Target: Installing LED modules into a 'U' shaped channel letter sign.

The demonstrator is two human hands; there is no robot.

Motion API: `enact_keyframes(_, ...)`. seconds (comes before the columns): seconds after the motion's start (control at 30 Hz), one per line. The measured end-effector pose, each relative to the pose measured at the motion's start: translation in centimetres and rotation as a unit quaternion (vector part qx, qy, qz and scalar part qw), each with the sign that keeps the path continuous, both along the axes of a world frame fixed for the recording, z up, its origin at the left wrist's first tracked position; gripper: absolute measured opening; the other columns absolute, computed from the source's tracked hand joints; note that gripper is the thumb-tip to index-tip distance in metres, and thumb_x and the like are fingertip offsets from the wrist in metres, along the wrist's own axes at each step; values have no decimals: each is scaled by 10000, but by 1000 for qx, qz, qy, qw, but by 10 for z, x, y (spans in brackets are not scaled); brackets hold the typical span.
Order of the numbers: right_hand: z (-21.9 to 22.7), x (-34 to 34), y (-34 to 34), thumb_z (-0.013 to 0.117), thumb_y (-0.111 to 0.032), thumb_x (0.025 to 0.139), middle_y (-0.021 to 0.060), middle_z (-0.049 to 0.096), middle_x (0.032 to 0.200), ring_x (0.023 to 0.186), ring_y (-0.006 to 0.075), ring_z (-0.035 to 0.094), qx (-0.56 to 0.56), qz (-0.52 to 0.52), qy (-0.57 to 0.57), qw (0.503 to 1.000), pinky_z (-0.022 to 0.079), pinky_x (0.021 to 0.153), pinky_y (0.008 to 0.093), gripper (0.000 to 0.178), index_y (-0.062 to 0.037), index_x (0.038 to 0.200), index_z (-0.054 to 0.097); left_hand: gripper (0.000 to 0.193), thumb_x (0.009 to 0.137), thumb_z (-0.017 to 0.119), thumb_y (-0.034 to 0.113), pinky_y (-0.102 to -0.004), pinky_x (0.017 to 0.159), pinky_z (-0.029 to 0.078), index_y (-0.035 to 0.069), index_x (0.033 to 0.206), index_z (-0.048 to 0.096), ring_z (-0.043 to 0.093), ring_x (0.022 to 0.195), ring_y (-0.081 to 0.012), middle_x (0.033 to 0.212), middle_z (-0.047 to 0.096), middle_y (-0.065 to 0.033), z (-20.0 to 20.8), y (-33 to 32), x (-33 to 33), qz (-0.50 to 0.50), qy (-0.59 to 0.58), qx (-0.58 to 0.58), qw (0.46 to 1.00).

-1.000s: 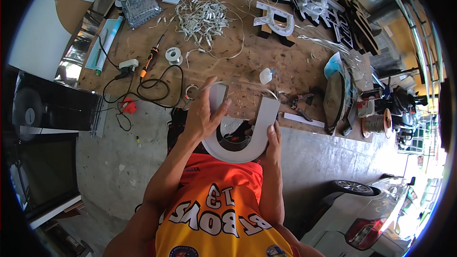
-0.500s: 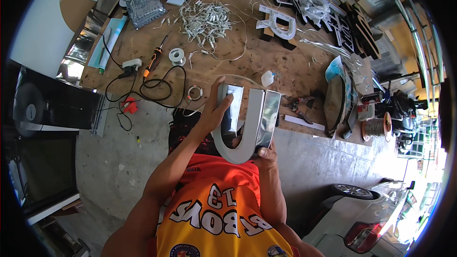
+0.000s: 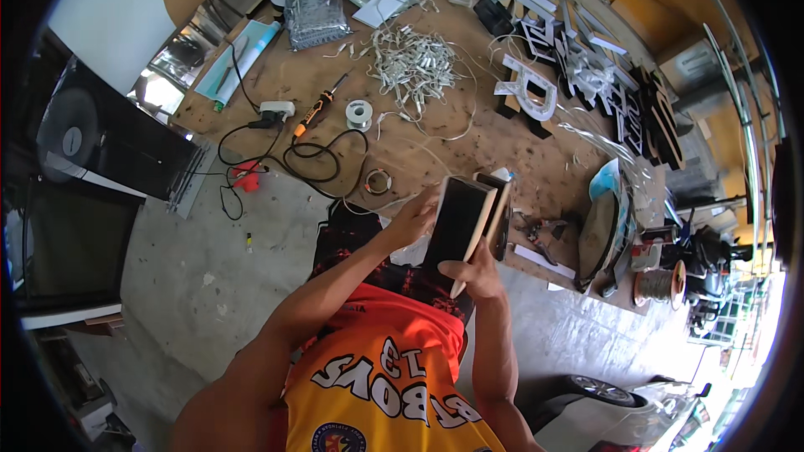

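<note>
In the head view, a two-limbed letter-shaped piece (image 3: 459, 218) with dark, glossy sides and a pale edge is held in the air above the near edge of the table, in front of the person's lap. It is tipped onto its side, the pale edge running from far to near and facing right.

The left hand (image 3: 414, 219) grips its left side, fingers bent in against the dark wall; some fingertips are hidden behind the piece. The left forearm reaches in slantwise from the near left, elbow out. The right hand (image 3: 477, 274) holds the near right end: its thumb points left and lies across the dark side, while the other fingers reach up along the right side, narrowly closed on the piece, their ends partly covered. The right forearm rises more steeply, wrist just below the piece.

Beyond the hands spreads the brown wooden table (image 3: 502, 146). To the left of the piece lies a small ring of wire (image 3: 378, 181); farther off are a spool of solder (image 3: 359, 115) and an orange-handled soldering iron (image 3: 311, 115). Just right of the piece lie pliers (image 3: 544, 233) and a white strip (image 3: 544, 261). A tangled heap of small white modules (image 3: 414, 63) sits at the far middle, with a white letter (image 3: 529, 90) to its right.
</note>
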State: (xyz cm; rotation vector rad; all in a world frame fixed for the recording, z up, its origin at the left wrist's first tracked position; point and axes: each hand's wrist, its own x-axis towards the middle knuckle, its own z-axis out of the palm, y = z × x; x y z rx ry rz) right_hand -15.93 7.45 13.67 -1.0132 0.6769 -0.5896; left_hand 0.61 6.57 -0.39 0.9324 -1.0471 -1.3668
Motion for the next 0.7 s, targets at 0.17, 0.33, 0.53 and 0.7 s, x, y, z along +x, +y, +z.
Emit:
enact_keyframes(0.17, -5, 0, -21, 789, -138, 662, 43, 677, 845, 742, 137, 624, -126, -12, 229, 965, 516, 701, 294, 394, 38, 998, 680, 436, 914, 674, 221, -354, 844, 522, 52, 1303, 572, 660, 971, -235, 1139, 649, -99, 8, 48, 46, 19, -239, 4, 971)
enact_keyframes(0.33, -15, 3, -40, 771, -145, 685, 33, 678, 758, 646, 136, 609, -112, -38, 302, 946, 509, 631, 305, 260, 29, 869, 714, 367, 833, 719, 227, -410, 850, 525, 74, 1161, 661, 627, 1045, -275, 1106, 640, -98, 24, 52, 68, 87, -552, -81, 826)
enact_keyframes(0.53, -38, 17, -46, 775, -171, 688, 60, 695, 769, 656, 141, 621, -113, -81, 334, 932, 515, 630, 325, 283, 42, 865, 718, 291, 804, 710, 234, -418, 874, 507, 96, 1059, 687, 578, 1108, -274, 1066, 633, -57, -14, 30, 42, 59, -593, -205, 776)
enact_keyframes(0.7, -41, 36, -36, 799, -203, 667, 103, 710, 787, 701, 189, 662, -150, -100, 343, 922, 537, 657, 349, 331, 38, 878, 718, 216, 766, 751, 208, -403, 814, 502, 95, 942, 697, 621, 964, -275, 980, 638, -38, -15, 41, 40, 100, -585, -246, 766)
